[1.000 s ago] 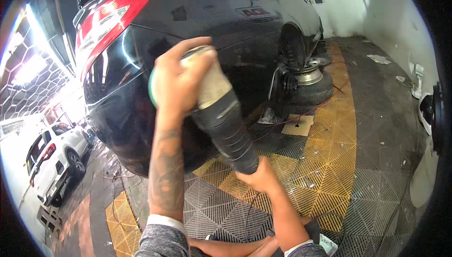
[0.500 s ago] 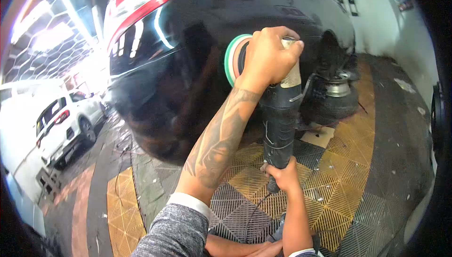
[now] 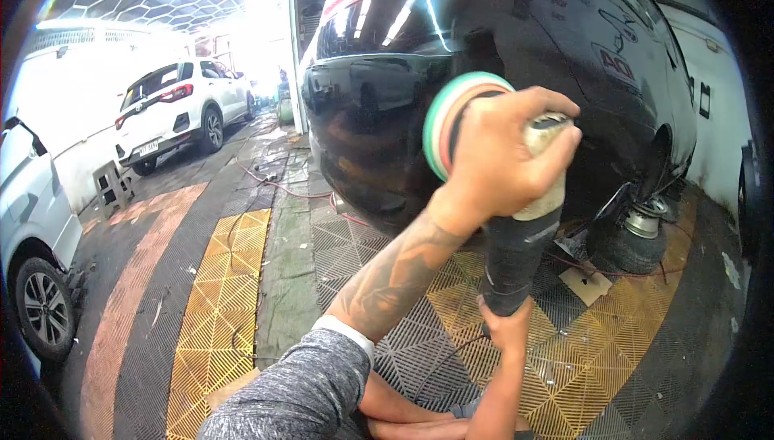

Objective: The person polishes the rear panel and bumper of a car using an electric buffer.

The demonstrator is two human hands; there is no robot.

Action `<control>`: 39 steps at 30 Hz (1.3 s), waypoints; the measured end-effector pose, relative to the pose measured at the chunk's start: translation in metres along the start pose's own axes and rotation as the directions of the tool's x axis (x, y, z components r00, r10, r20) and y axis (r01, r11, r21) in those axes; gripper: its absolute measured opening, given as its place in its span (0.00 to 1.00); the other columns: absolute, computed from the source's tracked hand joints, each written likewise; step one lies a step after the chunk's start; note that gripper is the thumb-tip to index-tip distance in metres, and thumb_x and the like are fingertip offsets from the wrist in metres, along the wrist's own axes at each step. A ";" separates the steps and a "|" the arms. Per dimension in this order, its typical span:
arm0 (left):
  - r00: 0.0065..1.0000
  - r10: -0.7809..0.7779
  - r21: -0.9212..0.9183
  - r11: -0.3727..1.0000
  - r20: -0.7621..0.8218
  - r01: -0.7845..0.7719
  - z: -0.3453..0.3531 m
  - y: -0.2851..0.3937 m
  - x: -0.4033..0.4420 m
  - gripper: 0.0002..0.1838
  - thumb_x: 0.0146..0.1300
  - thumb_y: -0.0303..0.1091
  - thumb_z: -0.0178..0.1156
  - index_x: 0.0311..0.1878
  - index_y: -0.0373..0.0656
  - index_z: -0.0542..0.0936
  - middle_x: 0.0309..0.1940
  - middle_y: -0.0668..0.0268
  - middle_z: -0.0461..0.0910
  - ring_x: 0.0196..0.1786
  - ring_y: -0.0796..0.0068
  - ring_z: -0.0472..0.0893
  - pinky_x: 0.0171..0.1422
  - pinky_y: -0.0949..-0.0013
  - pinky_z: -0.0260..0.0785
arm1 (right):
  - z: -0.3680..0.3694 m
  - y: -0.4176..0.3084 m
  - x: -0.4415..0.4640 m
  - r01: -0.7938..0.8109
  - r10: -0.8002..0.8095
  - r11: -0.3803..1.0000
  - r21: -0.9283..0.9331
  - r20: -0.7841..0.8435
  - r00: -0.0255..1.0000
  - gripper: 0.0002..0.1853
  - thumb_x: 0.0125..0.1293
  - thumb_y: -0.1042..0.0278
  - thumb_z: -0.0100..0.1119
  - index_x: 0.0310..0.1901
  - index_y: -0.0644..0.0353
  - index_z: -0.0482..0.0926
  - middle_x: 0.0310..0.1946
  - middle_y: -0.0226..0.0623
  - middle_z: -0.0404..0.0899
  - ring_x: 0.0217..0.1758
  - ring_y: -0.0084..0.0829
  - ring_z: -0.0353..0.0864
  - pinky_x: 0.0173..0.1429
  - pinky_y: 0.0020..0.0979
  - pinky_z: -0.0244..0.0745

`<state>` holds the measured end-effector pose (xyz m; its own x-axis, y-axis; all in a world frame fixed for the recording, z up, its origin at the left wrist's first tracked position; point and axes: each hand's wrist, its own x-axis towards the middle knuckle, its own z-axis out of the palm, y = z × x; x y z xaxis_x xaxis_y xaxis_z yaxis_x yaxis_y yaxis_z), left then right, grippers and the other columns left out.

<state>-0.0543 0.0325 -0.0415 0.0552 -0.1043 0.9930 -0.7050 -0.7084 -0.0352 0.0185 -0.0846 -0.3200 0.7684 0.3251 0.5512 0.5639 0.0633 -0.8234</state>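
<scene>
A black car polisher (image 3: 513, 266) with a pale head and a round pad (image 3: 439, 121) edged in green is held between my two hands. My left hand (image 3: 508, 145) wraps over the polisher's head, beside the pad. Lower down, my right hand (image 3: 506, 323) closes round the rear end of the body. The pad faces the rear bumper (image 3: 371, 125) of a black car; whether it touches the paint is hard to tell. Below the right hand, the power cord (image 3: 459, 347) trails over the floor.
At the right stands a wheel lying flat (image 3: 633, 242) near the car's wheel arch, with a piece of cardboard (image 3: 586, 285) beside it. A white car (image 3: 181, 105) and a stool (image 3: 113, 187) are at the left. A red hose (image 3: 294, 190) crosses the tiled floor (image 3: 218, 303).
The view has swung left, showing more of the white car and floor. Both hands still hold the polisher, which appears further right in the frame with its pad facing the bumper.
</scene>
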 end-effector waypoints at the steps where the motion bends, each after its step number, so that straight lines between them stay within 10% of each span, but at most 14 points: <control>1: 1.000 -0.008 -0.034 0.999 0.004 0.008 0.015 -0.004 -0.001 0.12 0.59 0.38 0.70 0.41 0.40 0.88 0.31 0.57 0.88 0.35 0.63 0.88 0.44 0.64 0.78 | -0.003 0.014 -0.002 -0.010 0.010 1.000 0.008 0.007 1.000 0.21 0.54 0.68 0.78 0.44 0.69 0.80 0.38 0.45 0.89 0.37 0.38 0.87 0.47 0.40 0.80; 5: 1.000 -0.013 -0.073 0.997 0.019 0.014 0.078 -0.016 0.003 0.12 0.58 0.36 0.69 0.40 0.39 0.88 0.32 0.51 0.87 0.37 0.49 0.88 0.46 0.54 0.80 | -0.032 0.045 0.003 -0.111 0.129 0.980 0.163 -0.108 0.986 0.25 0.54 0.69 0.79 0.50 0.68 0.77 0.37 0.43 0.88 0.34 0.34 0.87 0.42 0.35 0.81; 9: 0.996 0.041 -0.018 0.999 -0.074 -0.042 0.114 -0.014 -0.023 0.35 0.59 0.35 0.70 0.68 0.31 0.71 0.66 0.39 0.75 0.67 0.39 0.76 0.73 0.48 0.68 | -0.049 0.021 0.004 -0.241 0.285 0.898 0.369 -0.070 0.956 0.25 0.57 0.76 0.75 0.52 0.68 0.70 0.37 0.45 0.87 0.32 0.32 0.86 0.38 0.33 0.82; 11: 0.991 0.011 -0.104 0.994 -0.131 -0.025 0.099 0.004 -0.056 0.28 0.60 0.31 0.68 0.64 0.32 0.76 0.65 0.42 0.78 0.68 0.42 0.77 0.77 0.47 0.65 | -0.060 0.025 0.004 -0.291 0.316 0.875 0.388 0.001 0.949 0.27 0.59 0.75 0.74 0.56 0.70 0.69 0.43 0.44 0.87 0.40 0.34 0.87 0.45 0.35 0.83; 15: 0.924 -0.379 -0.258 0.899 -0.056 0.354 0.077 0.033 -0.176 0.13 0.60 0.25 0.64 0.48 0.32 0.86 0.50 0.46 0.88 0.60 0.52 0.86 0.76 0.45 0.67 | -0.059 0.016 0.006 -0.098 0.125 0.965 0.245 -0.095 0.988 0.36 0.63 0.66 0.72 0.68 0.69 0.67 0.61 0.43 0.78 0.61 0.36 0.78 0.67 0.39 0.73; 18: 0.825 -0.556 -0.152 0.811 0.103 0.565 0.077 0.038 -0.200 0.35 0.60 0.39 0.72 0.67 0.32 0.75 0.69 0.42 0.75 0.73 0.46 0.74 0.79 0.51 0.62 | -0.045 0.024 0.003 0.002 0.025 0.966 0.258 -0.103 0.994 0.34 0.68 0.63 0.68 0.72 0.66 0.67 0.66 0.38 0.73 0.63 0.32 0.76 0.65 0.37 0.75; 24: 0.482 -0.727 -0.297 0.382 0.488 0.875 0.035 0.003 -0.160 0.38 0.53 0.45 0.78 0.62 0.31 0.78 0.54 0.54 0.85 0.56 0.65 0.83 0.63 0.59 0.76 | -0.021 -0.009 -0.006 -0.215 0.216 0.976 -0.021 0.072 0.974 0.33 0.49 0.58 0.83 0.55 0.67 0.82 0.53 0.50 0.86 0.53 0.38 0.88 0.56 0.40 0.81; 28: 0.667 -0.689 -0.589 0.423 0.283 0.688 0.029 0.011 -0.163 0.46 0.48 0.40 0.76 0.70 0.30 0.70 0.55 0.45 0.84 0.58 0.52 0.85 0.68 0.53 0.76 | -0.012 -0.020 -0.006 -0.116 0.119 0.993 -0.035 0.088 0.989 0.19 0.48 0.61 0.80 0.37 0.67 0.87 0.32 0.49 0.89 0.38 0.42 0.91 0.44 0.41 0.82; 39: 0.664 -0.657 -0.492 0.472 0.358 0.732 0.110 -0.015 -0.165 0.27 0.50 0.37 0.77 0.53 0.32 0.83 0.45 0.63 0.86 0.45 0.72 0.83 0.55 0.66 0.76 | -0.047 0.035 -0.003 -0.222 0.222 0.975 0.017 0.025 0.975 0.22 0.48 0.63 0.79 0.43 0.68 0.85 0.36 0.56 0.88 0.42 0.47 0.91 0.47 0.43 0.82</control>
<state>0.0243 -0.0165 -0.2173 0.7524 0.1462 0.6423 -0.6402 -0.0675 0.7653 0.0503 -0.1275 -0.3438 0.8667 0.3542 0.3513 0.3736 0.0058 -0.9276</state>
